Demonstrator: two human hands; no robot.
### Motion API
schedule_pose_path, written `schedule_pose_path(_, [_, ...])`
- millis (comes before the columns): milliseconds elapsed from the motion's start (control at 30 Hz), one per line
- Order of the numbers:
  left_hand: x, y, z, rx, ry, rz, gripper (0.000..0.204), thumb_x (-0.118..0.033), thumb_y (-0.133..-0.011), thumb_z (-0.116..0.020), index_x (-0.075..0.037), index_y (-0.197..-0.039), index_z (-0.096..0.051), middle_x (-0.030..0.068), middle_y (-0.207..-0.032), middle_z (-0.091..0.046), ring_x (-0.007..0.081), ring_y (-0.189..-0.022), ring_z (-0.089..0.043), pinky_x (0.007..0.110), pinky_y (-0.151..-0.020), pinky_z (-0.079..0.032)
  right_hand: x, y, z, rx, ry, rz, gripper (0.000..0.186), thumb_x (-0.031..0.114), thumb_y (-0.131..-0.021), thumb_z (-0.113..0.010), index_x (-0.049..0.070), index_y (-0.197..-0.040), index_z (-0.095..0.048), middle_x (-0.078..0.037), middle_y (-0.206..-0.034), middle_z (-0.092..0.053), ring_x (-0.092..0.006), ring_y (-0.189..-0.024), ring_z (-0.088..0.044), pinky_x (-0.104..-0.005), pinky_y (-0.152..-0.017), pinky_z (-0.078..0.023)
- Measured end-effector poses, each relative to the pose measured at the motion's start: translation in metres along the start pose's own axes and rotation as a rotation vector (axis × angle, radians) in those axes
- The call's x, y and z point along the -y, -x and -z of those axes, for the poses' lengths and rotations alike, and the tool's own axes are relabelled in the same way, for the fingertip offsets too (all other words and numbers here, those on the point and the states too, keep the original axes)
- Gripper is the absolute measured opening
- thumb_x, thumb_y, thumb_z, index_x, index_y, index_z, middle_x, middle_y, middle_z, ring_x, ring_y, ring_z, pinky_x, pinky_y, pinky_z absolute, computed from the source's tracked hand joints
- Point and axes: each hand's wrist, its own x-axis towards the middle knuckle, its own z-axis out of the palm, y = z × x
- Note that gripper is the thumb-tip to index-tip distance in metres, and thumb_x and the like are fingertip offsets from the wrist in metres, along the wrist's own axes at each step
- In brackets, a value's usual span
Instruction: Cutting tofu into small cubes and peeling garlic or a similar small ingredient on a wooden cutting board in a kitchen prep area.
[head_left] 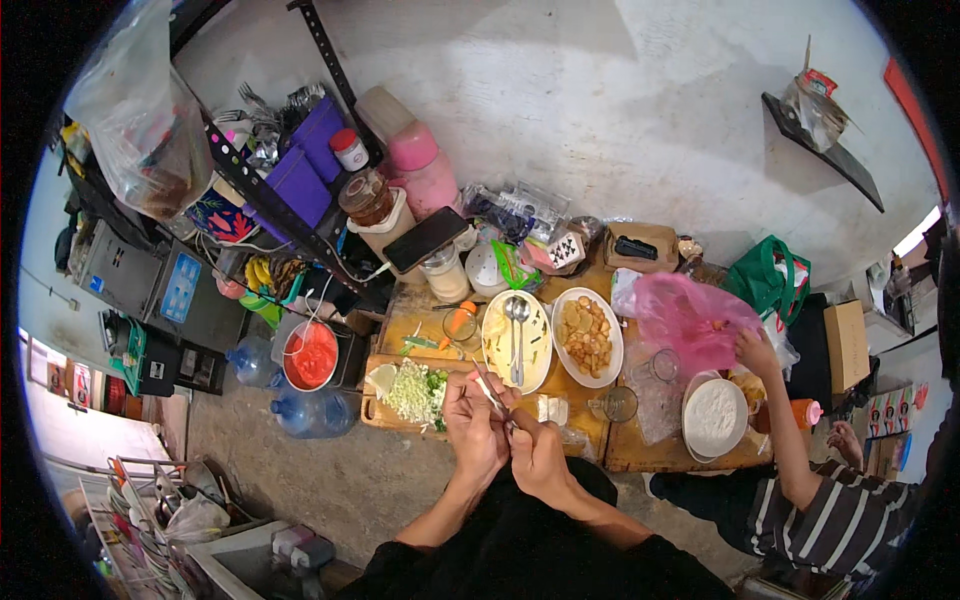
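Note:
My left hand (475, 420) and my right hand (540, 458) meet above the near edge of the wooden table. Fingers of the left are pinched around a small whitish piece (487, 388). A thin dark blade, apparently a small knife (497, 402), runs from it toward my right hand, which is closed around its handle end. Just left lies a heap of chopped pale vegetable (410, 393) with green bits, on a cutting board (385, 417). Beyond my hands, an oval yellow dish (537, 375) carries two spoons (518, 345). Browned cubes (587, 340) fill a white oval plate (619, 350).
To the right, another person's hand (757, 350) touches a pink plastic bag (690, 315), near a bowl of white powder (713, 412). Drinking glasses (620, 403) stand between. A phone (425, 240) leans at the back; a red-filled pot (312, 357) and water bottles (310, 410) sit left.

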Motion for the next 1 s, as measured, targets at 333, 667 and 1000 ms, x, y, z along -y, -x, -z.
schedule_pose_path(333, [-0.018,-0.008,0.009,-0.083,0.05,-0.093,0.013,-0.018,-0.09,-0.045,-0.007,-0.095,-0.041,0.005,-0.072,-0.051,0.0106,-0.062,-0.049,0.03,-0.066,-0.047,-0.005,-0.006,-0.015,0.159,-0.025,-0.072,0.033,0.029,-0.089,-0.038,-0.001,-0.077,-0.046,-0.023,-0.056,-0.046,-0.0435,-0.055,-0.049,-0.0422,-0.047,-0.037])
schedule_pose_path(667, [-0.048,-0.01,0.015,-0.171,0.032,-0.188,0.013,-0.023,-0.091,-0.043,-0.012,-0.093,-0.039,-0.0003,-0.075,-0.047,0.0095,-0.065,-0.048,0.028,-0.067,-0.046,0.007,-0.022,-0.038,0.272,-0.089,0.027,0.031,0.026,-0.089,-0.038,-0.002,-0.081,-0.048,-0.023,-0.062,-0.05,-0.0444,-0.059,-0.05,-0.0448,-0.051,-0.039])
schedule_pose_path(1000, [-0.06,-0.007,0.017,-0.289,-0.026,-0.349,0.015,-0.022,-0.091,-0.044,-0.011,-0.085,-0.037,0.0,-0.065,-0.045,0.0082,-0.053,-0.039,0.027,-0.06,-0.04,0.01,-0.028,-0.057,0.289,0.043,0.197,0.04,0.028,-0.091,-0.032,-0.005,-0.078,-0.05,-0.015,-0.055,-0.045,-0.0294,-0.047,-0.046,-0.0355,-0.046,-0.034])
